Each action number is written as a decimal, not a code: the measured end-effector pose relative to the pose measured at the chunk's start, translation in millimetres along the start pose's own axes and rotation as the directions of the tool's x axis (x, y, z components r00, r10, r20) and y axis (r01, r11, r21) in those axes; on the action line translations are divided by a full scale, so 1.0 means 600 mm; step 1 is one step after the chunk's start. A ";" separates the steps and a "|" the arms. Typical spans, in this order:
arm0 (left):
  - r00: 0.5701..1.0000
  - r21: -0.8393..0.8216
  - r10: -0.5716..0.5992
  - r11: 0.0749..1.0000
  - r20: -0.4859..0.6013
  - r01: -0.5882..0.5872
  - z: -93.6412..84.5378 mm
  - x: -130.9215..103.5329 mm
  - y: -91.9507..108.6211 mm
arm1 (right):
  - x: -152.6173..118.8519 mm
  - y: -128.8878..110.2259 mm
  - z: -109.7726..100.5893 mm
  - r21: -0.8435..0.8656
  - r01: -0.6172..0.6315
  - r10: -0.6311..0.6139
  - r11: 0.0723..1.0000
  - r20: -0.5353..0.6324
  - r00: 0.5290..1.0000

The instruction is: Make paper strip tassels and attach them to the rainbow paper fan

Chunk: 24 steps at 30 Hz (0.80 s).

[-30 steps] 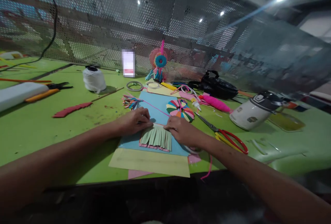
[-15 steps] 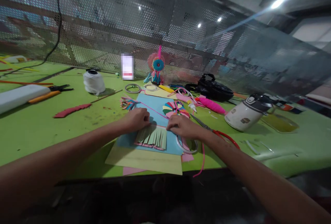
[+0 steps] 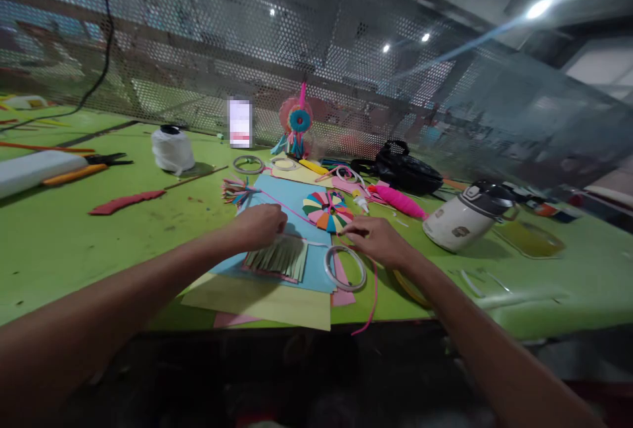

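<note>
Green paper, pale and cut into a fringe (image 3: 277,260), just below the left hand (image 3: 261,227). Lies flat on a blue sheet (image 3: 315,277), with a little pink showing along the border. At its upper edge, left fingers curled in; cannot tell whether pinching the paper or only pressing on it. Across from that grip, to the right, thumb and forefinger of the right hand (image 3: 378,241) close together; cannot tell whether gripping anything. Between the two grips, a thin pale strip (image 3: 316,244) beside the fringe's corner, too blurred to place as joined or loose. Just beyond the right fingertips, a striped paper rosette (image 3: 328,213); nearer than them, a white ring (image 3: 329,273).

Ought to handle as something very light: limp in the cut strips, a bit stiffer along the upper edge, not slippery, but easy to crease, and easy to tear where the slits end. Best held by that upper edge, lightly, with fingertips near each end; better not pulled by single strips, nor dragged sideways across the sheet.
</note>
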<state>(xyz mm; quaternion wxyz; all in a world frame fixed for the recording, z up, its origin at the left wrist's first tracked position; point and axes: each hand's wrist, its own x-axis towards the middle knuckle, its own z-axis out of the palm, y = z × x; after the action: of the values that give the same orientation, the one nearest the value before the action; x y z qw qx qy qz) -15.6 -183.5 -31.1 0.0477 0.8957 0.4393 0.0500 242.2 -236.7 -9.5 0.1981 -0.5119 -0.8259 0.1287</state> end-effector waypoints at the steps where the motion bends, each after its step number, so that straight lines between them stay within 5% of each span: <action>1: 1.000 0.004 -0.001 1.000 -0.003 0.001 0.002 0.001 0.003 | -0.012 0.007 -0.004 -0.018 -0.022 0.022 1.000 0.003 1.000; 7: 0.993 -0.104 0.023 0.994 -0.115 -0.036 0.019 -0.001 -0.017 | -0.035 -0.010 0.001 -0.033 0.038 -0.039 0.999 -0.026 0.999; 13: 0.976 -0.230 -0.024 0.973 -0.216 -0.027 0.033 -0.022 -0.045 | 0.066 -0.080 0.057 0.019 0.273 -0.273 0.962 0.052 0.961; 19: 0.925 -0.290 -0.134 0.957 -0.356 0.028 0.048 -0.069 -0.052 | 0.125 -0.101 0.111 -0.071 0.351 -0.324 0.934 0.250 0.912; 24: 0.904 -0.225 0.131 0.945 -0.406 -0.239 0.036 -0.107 -0.041 | 0.123 -0.105 0.111 -0.114 0.409 -0.358 0.905 0.315 0.879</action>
<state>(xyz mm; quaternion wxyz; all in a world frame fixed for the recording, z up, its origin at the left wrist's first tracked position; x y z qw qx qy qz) -71.1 -220.1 -58.8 0.0768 0.8912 0.3413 0.2888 132.6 -199.1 -28.0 0.0517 -0.3290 -0.9390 0.0858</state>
